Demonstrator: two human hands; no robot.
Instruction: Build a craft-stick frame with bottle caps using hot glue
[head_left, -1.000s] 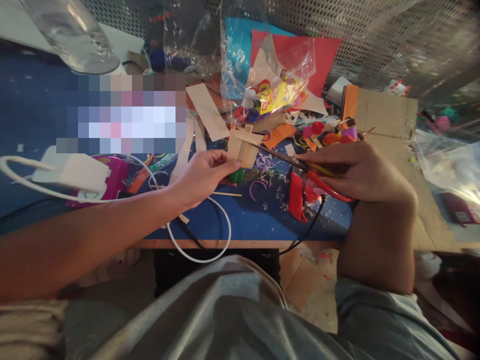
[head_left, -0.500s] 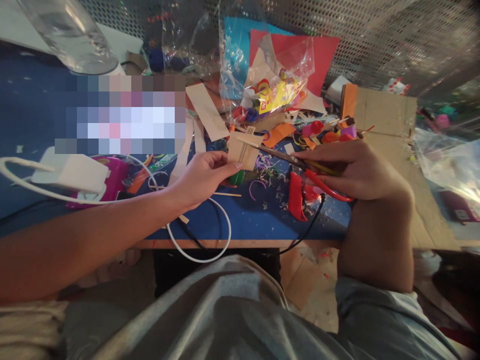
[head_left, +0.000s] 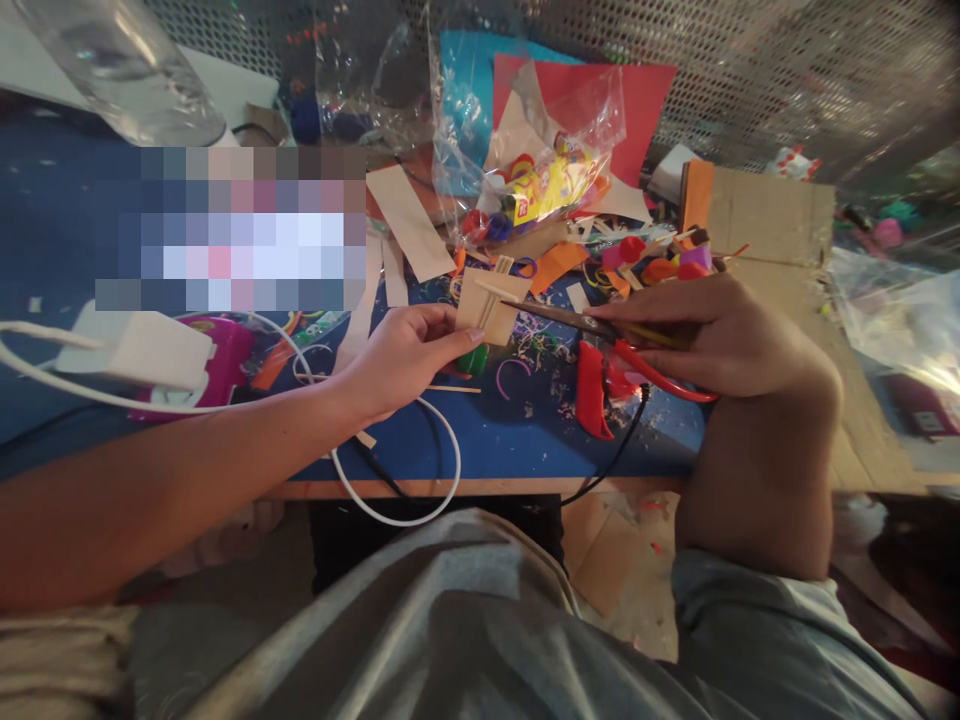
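My left hand pinches a small square of cardboard at its lower left edge, thumb on top. Several thin wooden sticks lie across that square, a pair running up past its top edge and another crossing them. Closed around a pair of red-handled scissors, my right hand is to the right of the cardboard. The dark blades point left, and their tips reach the sticks. Whether the tips touch the sticks, I cannot tell. Below the square sits a green round piece.
A red tool and paper scraps lie on the blue table. A white cable loops over its front edge. A white charger and a clear bottle stand left. Cardboard stands right, a plastic bag behind.
The scissors have drawn back slightly to the right, and their tips sit a little lower on the cardboard. My left hand still grips the square in nearly the same place.
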